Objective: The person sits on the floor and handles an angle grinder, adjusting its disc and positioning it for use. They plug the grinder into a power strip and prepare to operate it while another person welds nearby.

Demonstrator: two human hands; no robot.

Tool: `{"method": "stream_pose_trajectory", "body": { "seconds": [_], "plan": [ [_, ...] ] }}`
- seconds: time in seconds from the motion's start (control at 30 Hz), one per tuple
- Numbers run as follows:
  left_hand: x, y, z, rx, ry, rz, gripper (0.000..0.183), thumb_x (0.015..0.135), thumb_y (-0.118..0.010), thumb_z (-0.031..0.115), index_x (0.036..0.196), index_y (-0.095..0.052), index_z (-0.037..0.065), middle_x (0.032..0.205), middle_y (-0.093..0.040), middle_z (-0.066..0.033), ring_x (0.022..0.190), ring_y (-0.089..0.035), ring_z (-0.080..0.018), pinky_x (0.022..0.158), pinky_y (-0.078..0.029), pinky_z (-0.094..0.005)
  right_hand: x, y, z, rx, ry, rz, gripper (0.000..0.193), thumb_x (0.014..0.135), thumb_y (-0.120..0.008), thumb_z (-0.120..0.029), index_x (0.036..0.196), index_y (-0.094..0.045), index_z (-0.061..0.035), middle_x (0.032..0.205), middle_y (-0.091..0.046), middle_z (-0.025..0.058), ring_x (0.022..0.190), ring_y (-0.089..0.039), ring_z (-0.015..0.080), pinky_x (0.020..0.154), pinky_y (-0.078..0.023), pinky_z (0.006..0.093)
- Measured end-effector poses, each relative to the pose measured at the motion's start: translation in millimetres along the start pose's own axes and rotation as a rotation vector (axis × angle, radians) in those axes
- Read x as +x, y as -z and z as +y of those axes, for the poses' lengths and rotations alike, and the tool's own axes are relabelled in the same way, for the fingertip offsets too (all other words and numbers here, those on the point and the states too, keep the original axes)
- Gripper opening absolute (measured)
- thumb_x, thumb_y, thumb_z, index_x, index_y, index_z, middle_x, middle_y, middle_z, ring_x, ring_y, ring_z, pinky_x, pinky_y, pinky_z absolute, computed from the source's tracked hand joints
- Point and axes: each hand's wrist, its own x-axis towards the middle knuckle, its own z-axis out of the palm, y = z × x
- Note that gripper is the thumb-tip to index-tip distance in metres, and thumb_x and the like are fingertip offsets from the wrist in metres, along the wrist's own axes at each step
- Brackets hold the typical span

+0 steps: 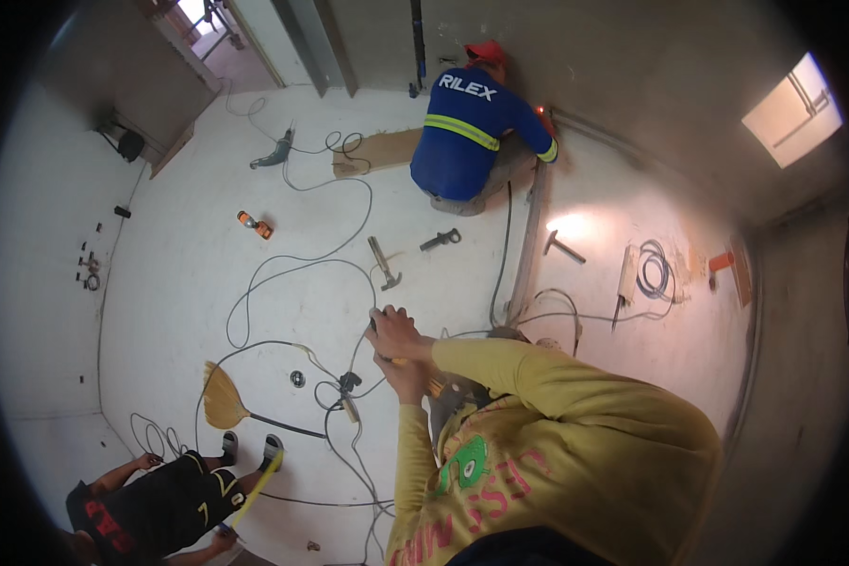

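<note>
Both my hands are together in front of my body, at the middle of the view, in long yellow sleeves. My right hand [396, 332] is closed round a dark end piece, with a grey cable close by it. Just below, my left hand [406, 377] is wrapped round the same yellow-and-dark tool [434, 386], which looks like a power tool. My hands and sleeves cover most of it, so its exact kind is hidden. Beyond my hands a claw hammer [384, 264] lies on the white floor, with a dark tool handle [441, 239] to its right.
A person in blue [460, 132] crouches at the far wall; another person in black [156, 505] is at lower left with a yellow strip. Cables, a broom [224, 401], a drill [274, 151], an orange tool [255, 224] and another hammer [564, 247] lie about.
</note>
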Motion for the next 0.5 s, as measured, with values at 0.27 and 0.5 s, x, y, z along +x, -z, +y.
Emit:
{"method": "stream_pose_trajectory", "body": {
  "seconds": [0.27, 0.5],
  "plan": [
    [43, 72, -7, -0.053, -0.040, 0.029, 0.077, 0.082, -0.087, 0.019, 0.139, -0.040, -0.002, 0.132, -0.058, -0.0166, 0.121, -0.058, -0.0242, 0.105, -0.047, -0.0381, 27, -53, -74, 0.008, -0.008, 0.008, 0.054, 0.094, -0.060, -0.043, 0.131, -0.057, -0.0038, 0.130, -0.054, 0.0289, 0.120, -0.054, 0.0508, 0.093, -0.047, 0.0690],
    [74, 134, 2, 0.059, 0.072, 0.333, 0.078, 0.083, -0.081, 0.029, 0.148, -0.044, 0.005, 0.135, -0.062, -0.0252, 0.120, -0.064, -0.0416, 0.100, -0.050, -0.0474, 60, -108, -138, 0.019, -0.088, -0.022, 0.062, 0.092, -0.064, -0.056, 0.140, -0.055, -0.0165, 0.139, -0.051, 0.0250, 0.127, -0.051, 0.0495, 0.104, -0.043, 0.0640]
  ]
}}
